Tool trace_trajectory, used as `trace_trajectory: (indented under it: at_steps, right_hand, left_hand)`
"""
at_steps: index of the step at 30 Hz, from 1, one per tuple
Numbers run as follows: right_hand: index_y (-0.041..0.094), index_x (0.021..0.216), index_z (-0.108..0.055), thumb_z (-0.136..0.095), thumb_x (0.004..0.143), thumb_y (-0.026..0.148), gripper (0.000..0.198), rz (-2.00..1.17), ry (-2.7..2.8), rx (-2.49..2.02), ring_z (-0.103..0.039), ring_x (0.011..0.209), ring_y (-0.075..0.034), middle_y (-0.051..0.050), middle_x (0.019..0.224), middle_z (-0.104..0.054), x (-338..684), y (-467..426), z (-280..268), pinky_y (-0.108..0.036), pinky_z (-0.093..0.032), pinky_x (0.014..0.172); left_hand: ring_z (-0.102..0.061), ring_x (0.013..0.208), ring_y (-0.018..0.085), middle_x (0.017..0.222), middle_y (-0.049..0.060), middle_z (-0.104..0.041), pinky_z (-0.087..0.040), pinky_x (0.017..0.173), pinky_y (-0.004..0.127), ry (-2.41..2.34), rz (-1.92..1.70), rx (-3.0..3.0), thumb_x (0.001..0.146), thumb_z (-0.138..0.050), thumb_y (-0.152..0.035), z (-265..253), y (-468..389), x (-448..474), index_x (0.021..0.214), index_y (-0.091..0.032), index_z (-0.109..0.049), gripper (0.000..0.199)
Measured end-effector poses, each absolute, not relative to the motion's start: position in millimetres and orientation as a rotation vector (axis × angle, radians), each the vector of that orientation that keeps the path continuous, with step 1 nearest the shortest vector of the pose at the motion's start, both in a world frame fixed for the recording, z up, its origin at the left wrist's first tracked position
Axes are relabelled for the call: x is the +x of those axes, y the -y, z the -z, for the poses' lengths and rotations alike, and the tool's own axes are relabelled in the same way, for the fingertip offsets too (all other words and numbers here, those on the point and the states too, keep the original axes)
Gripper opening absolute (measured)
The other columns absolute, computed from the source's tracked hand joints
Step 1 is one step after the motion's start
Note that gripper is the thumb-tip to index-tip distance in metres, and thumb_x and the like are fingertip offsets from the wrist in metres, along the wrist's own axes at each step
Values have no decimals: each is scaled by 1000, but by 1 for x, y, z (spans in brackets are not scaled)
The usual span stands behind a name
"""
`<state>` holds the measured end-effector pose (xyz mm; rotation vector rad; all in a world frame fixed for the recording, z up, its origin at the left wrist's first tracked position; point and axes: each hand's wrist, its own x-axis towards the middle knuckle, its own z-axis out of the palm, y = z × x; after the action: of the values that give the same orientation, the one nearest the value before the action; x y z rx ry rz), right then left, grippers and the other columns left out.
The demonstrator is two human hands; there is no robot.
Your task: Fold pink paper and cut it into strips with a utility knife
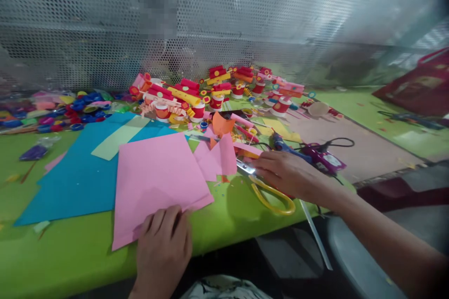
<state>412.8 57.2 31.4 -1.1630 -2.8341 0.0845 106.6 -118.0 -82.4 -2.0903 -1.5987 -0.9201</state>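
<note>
A sheet of pink paper [159, 166] lies near the table's front edge, partly over a blue sheet [84, 168]. My left hand [164, 236] is closed on its near edge, fingers curled on top and thumb hidden. To the right, my right hand [286, 173] rests over the scissors [271, 196], fingers bent together around the pivot area. One yellow handle loop shows below the hand; the fingertips are partly hidden. Cut pink pieces [224, 156] and an orange scrap [222, 124] lie beside the blades.
Red, yellow and pink paper models on cups [198, 110] stand along the back, before a perforated metal panel [105, 23]. A blue glue gun [286, 145] and a purple boxed device [324, 158] with a cable lie right. Colourful small parts [87, 105] are heaped at left.
</note>
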Motion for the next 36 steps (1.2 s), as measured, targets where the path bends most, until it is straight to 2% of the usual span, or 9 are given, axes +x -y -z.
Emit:
trace_trajectory:
  at_steps: [3, 7, 10, 13, 16, 19, 23, 29, 36]
  right_hand:
    - [25, 124, -78, -51, 105, 43, 38, -204, 2836, -1250, -78, 97, -26, -11, 111, -83, 390, -67, -31, -36, -56, 82]
    - [29, 146, -65, -52, 104, 54, 51, -341, 2793, -1372, -78, 89, -26, -7, 103, -85, 365, -74, -36, -34, -53, 72]
    - [30, 132, -77, -59, 99, 55, 45, -420, 2789, -1394, -78, 93, -28, -7, 104, -85, 351, -82, -40, -36, -53, 75]
    - [29, 117, -84, -61, 97, 53, 39, -519, 2726, -1394, -78, 92, -25, -6, 108, -85, 341, -96, -40, -34, -56, 80]
    - [28, 130, -81, -59, 98, 54, 47, -558, 2583, -1404, -78, 90, -22, -4, 106, -85, 340, -114, -41, -34, -59, 83]
    - [26, 140, -76, -59, 97, 56, 55, -567, 2437, -1410, -78, 94, -25, -5, 106, -85, 346, -133, -43, -38, -62, 87]
    - [24, 142, -74, -61, 97, 51, 55, -656, 2320, -1408, -80, 101, -27, -7, 110, -85, 357, -152, -41, -40, -67, 86]
    - [26, 149, -68, -63, 98, 48, 56, -746, 2280, -1392, -80, 105, -23, -7, 123, -83, 360, -163, -32, -38, -68, 87]
    - [26, 142, -74, -67, 95, 45, 51, -668, 2478, -1368, -79, 104, -24, -6, 119, -84, 344, -178, -46, -37, -64, 95]
  left_hand:
    - [-58, 85, 23, 98, 7, -74, -39, 77, 39, 1642, 945, -2032, 99, -64, -7, 81, 118, 108, 109, -18, -73, 17]
    - [-60, 88, 24, 101, 9, -75, -41, 78, 40, 1642, 946, -2031, 98, -64, -6, 81, 118, 109, 107, -16, -73, 16]
    - [-60, 88, 25, 102, 9, -75, -42, 78, 41, 1640, 927, -2039, 98, -64, -8, 82, 117, 109, 108, -16, -73, 15]
    - [-59, 87, 25, 102, 9, -76, -42, 77, 42, 1633, 917, -2038, 98, -64, -10, 82, 117, 108, 107, -16, -73, 15]
    - [-59, 86, 25, 102, 8, -76, -42, 77, 42, 1625, 906, -2041, 97, -65, -10, 81, 117, 107, 107, -17, -73, 14]
    - [-59, 86, 25, 101, 8, -76, -42, 77, 41, 1619, 896, -2037, 97, -66, -9, 80, 117, 107, 106, -17, -72, 14]
    - [-59, 85, 25, 101, 9, -76, -42, 76, 42, 1610, 887, -2038, 97, -66, -10, 80, 117, 107, 108, -16, -72, 14]
    - [-60, 85, 25, 101, 9, -76, -43, 77, 41, 1569, 886, -2038, 97, -68, -9, 80, 117, 107, 107, -16, -72, 13]
    - [-63, 86, 24, 102, 9, -78, -45, 78, 41, 1592, 883, -2033, 98, -66, -9, 80, 118, 108, 107, -16, -72, 13]
